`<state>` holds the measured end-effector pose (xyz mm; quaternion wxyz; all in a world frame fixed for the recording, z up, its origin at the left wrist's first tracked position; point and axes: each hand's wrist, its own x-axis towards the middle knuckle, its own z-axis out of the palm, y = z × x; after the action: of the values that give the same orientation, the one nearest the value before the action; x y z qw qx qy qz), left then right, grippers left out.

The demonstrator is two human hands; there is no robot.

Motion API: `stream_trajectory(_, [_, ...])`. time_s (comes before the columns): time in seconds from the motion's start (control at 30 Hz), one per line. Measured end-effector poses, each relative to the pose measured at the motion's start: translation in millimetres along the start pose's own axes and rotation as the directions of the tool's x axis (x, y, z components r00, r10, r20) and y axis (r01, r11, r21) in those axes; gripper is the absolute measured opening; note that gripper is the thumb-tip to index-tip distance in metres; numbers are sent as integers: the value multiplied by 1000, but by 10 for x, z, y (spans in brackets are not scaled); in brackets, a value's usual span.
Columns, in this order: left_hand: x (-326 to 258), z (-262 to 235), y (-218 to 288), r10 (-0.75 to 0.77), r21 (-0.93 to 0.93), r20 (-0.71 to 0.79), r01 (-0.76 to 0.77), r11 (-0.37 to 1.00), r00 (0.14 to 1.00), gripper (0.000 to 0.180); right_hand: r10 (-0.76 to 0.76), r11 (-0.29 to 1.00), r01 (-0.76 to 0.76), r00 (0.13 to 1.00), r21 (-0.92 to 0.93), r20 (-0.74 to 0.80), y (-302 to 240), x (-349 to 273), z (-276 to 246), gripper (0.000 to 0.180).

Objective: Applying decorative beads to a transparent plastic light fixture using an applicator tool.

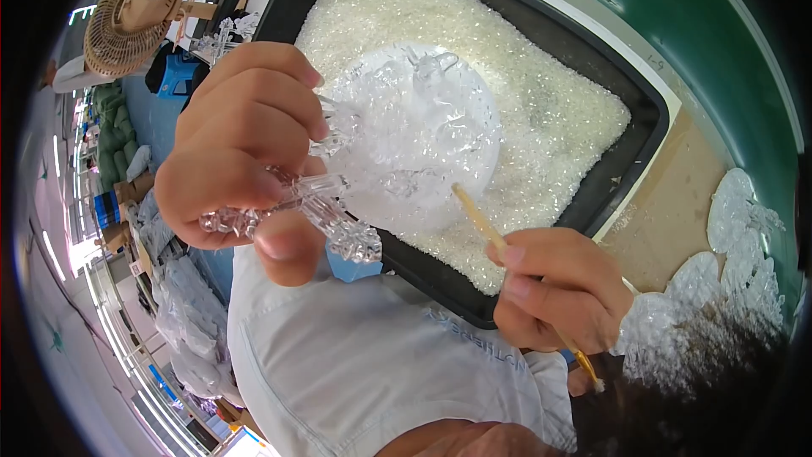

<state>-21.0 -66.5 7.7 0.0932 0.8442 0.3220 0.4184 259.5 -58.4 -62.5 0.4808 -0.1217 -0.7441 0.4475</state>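
Observation:
My left hand is closed around a clear plastic piece with ribbed, branching arms, pinched between thumb and fingers. Just beyond those fingers is a round whitish disc with clear, glassy shapes on it; whether it joins the held piece I cannot tell. A thin brush is gripped in my right hand. Its pale handle end points up toward the disc's lower right edge, while the gold collar and bristles stick out below the hand. Behind the disc lies a bed of shiny clear granules.
A black tray holds the granules. At the right, several clear round pieces lie near a green curved edge. A brown woven fan stands at the upper left. Plastic bags are piled at the lower left.

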Motion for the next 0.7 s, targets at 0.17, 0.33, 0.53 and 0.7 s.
stream_trajectory(0.17, [-11, 8, 16, 3, 35, -18, -2, 999, 1000, 39, 10, 1000, -10, 1000, -8, 4, -7, 24, 9, 32])
stream_trajectory(0.33, [-11, 18, 28, 4, 40, -33, -3, 999, 999, 38, 28, 1000, -27, 996, 8, -90, 27, -21, 67, 35])
stream_trajectory(0.53, [-3, 2, 11, 3, 32, -12, -2, 999, 1000, 38, 47, 999, -45, 995, 19, -88, 10, -4, 50, 34])
stream_trajectory(0.7, [-36, 45, 16, -11, 40, -45, 13, 999, 999, 38, 14, 999, -14, 1000, 29, 2, 23, 27, 23, 32])
